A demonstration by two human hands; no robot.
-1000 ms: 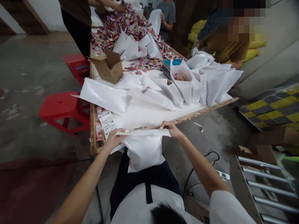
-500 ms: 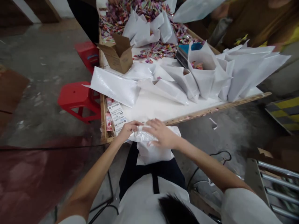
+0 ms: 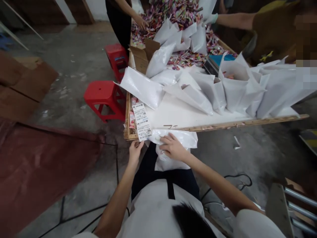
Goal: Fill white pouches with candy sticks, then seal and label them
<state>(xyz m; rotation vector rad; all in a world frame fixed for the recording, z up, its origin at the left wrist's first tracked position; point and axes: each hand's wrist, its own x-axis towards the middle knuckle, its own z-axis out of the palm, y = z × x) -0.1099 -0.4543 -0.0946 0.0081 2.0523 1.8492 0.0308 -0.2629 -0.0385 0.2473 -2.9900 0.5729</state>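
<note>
A white bubble mailer [image 3: 177, 137] lies across my lap at the table's front edge, its upper flap folded over. My right hand [image 3: 173, 147] rests on the mailer with fingers spread over its surface. To the left, my left hand [image 3: 135, 150] pinches the lower end of a strip of printed labels [image 3: 142, 120]. That strip lies along the table's left corner and hangs slightly over the edge. Small pink packets [image 3: 131, 119] are partly hidden beside it.
Several white mailers stand or lie on the table [image 3: 170, 110], near an open cardboard box [image 3: 140, 59]. Behind is a heap of small colourful wrapped packets [image 3: 170, 13]. Co-workers' hands [image 3: 141, 22] reach in at the back. Red stools [image 3: 100, 92] stand left.
My left hand has left the mailer and moved to the label strip's lower end. My right hand stays on the mailer. A white mailer now leans against the cardboard box.
</note>
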